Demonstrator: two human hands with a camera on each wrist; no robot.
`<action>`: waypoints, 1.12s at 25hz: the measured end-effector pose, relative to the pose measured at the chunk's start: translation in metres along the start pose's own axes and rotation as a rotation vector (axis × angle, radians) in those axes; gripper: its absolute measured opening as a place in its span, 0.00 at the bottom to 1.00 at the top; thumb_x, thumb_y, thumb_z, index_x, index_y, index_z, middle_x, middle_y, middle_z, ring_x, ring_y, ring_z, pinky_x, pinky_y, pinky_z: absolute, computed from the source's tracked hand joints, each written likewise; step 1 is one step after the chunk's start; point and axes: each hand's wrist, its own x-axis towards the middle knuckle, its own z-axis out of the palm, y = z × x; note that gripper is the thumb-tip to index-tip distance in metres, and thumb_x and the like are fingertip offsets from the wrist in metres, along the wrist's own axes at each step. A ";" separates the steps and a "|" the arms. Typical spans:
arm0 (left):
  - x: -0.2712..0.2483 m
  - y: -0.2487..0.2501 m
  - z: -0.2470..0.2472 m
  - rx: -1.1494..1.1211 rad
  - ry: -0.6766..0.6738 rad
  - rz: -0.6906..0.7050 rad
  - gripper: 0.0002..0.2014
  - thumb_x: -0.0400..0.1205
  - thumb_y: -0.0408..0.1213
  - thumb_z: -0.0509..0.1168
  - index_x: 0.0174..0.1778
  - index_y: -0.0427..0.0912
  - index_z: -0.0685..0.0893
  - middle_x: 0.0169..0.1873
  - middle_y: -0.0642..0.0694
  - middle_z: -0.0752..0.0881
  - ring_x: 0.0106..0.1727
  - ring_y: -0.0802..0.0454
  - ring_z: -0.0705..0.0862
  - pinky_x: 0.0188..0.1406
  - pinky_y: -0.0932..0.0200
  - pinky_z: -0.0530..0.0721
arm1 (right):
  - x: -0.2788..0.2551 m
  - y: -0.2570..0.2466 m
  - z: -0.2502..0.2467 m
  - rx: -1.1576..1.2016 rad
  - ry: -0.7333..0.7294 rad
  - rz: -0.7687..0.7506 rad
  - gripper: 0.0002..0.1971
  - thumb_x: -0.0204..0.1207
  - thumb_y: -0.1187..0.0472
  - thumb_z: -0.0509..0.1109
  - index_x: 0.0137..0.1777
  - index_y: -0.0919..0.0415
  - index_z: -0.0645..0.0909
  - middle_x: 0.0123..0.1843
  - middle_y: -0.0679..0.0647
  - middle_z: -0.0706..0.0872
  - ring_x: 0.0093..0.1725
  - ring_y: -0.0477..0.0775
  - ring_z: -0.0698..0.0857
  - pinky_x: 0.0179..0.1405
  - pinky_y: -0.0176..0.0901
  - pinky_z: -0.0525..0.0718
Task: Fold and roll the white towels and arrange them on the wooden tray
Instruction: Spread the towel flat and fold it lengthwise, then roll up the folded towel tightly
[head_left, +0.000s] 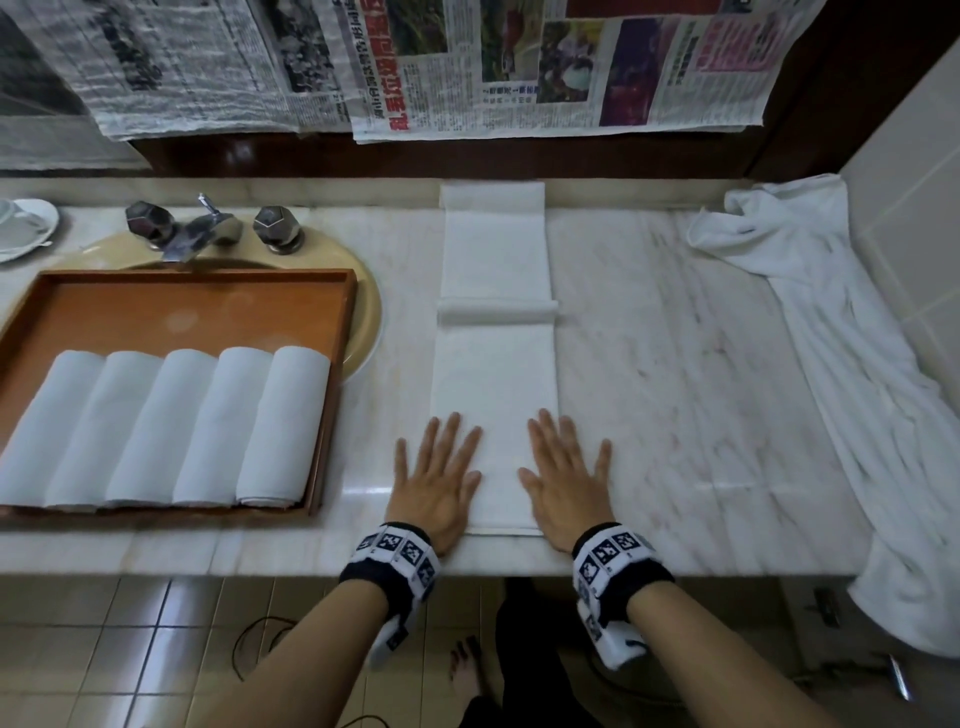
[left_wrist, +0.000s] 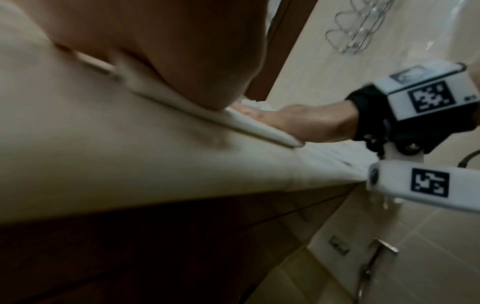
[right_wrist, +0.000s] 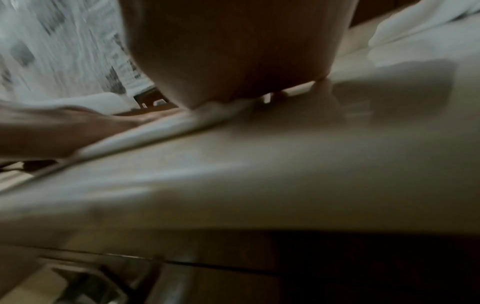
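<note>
Five rolled towels (head_left: 166, 426) already in tray (head_left: 332, 395), sixth folded strip (head_left: 496, 364) flat on desk (head_left: 675, 364) under flat left hand (head_left: 439, 483) and right hand (head_left: 563, 480), unrolled; crumpled towel (head_left: 831, 364) waiting.

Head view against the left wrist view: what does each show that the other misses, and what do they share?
Only the head view shows the wooden tray with five rolled towels side by side, the faucet, the newspapers on the wall and a loose towel draped over the counter's right end. Only the left wrist view shows a wire rack on the tiled wall and the counter's dark underside. Both show the right hand lying flat on the folded towel on the marble counter.
</note>
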 end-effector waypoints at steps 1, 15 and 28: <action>-0.003 -0.014 0.002 -0.030 0.016 -0.101 0.29 0.85 0.56 0.29 0.83 0.57 0.30 0.81 0.55 0.25 0.82 0.52 0.26 0.80 0.34 0.33 | 0.000 0.013 0.001 0.004 0.013 0.099 0.34 0.81 0.41 0.28 0.84 0.52 0.29 0.83 0.46 0.25 0.83 0.52 0.28 0.76 0.78 0.35; -0.036 -0.036 -0.019 -0.172 0.241 -0.337 0.16 0.85 0.46 0.57 0.62 0.41 0.81 0.65 0.42 0.80 0.63 0.43 0.79 0.57 0.48 0.80 | -0.029 -0.004 -0.003 0.227 0.245 -0.149 0.30 0.81 0.41 0.56 0.79 0.55 0.69 0.81 0.54 0.68 0.79 0.58 0.64 0.79 0.66 0.60; -0.059 -0.011 -0.005 -0.824 0.267 -0.584 0.06 0.75 0.40 0.71 0.32 0.49 0.86 0.23 0.52 0.88 0.27 0.51 0.88 0.39 0.52 0.90 | -0.037 -0.013 0.001 0.683 0.476 -0.232 0.02 0.74 0.64 0.75 0.44 0.57 0.87 0.40 0.46 0.85 0.38 0.44 0.82 0.43 0.41 0.83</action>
